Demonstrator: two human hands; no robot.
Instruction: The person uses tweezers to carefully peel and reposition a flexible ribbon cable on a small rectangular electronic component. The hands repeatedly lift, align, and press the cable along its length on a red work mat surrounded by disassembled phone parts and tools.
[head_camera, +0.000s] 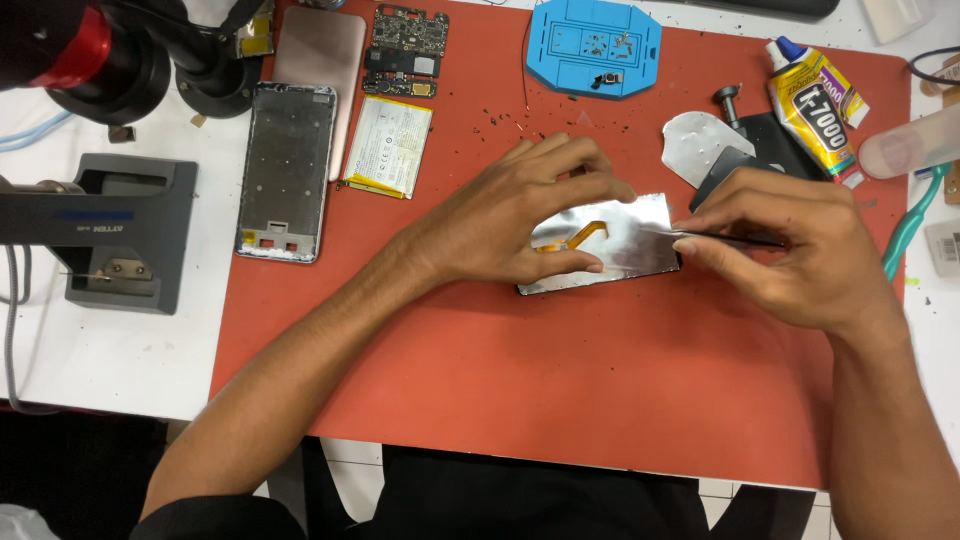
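Far left of the frame: a grey station (110, 230) on the white tabletop (100, 360), a dark scope stand (120, 60) above it. On the red mat (520, 380), upper left: a bare metal frame (286, 170), a pink back cover (322, 60), a white battery (390, 147) and a circuit board (406, 50) at the top edge.

Centre: left hand (510, 220) arched over a silvery screen panel (625, 245), fingertips pinning it flat to the mat, orange flex (580, 237) showing between thumb and fingers. Just right: right hand (800, 250) pinched shut on thin black tweezers (725, 238), tip at the panel's right edge.

Upper centre-right: a blue screw tray (595, 45). Upper right: a peeled foil piece (700, 145) and a glue tube (815, 100).

Risks, as a judgement: too steep a tip angle could scratch or crack the panel; a slip toward the flex could tear it (thin and exposed); slack pressure from the left hand could let the panel skate on the mat; black debris specks near the top could get trapped beneath.
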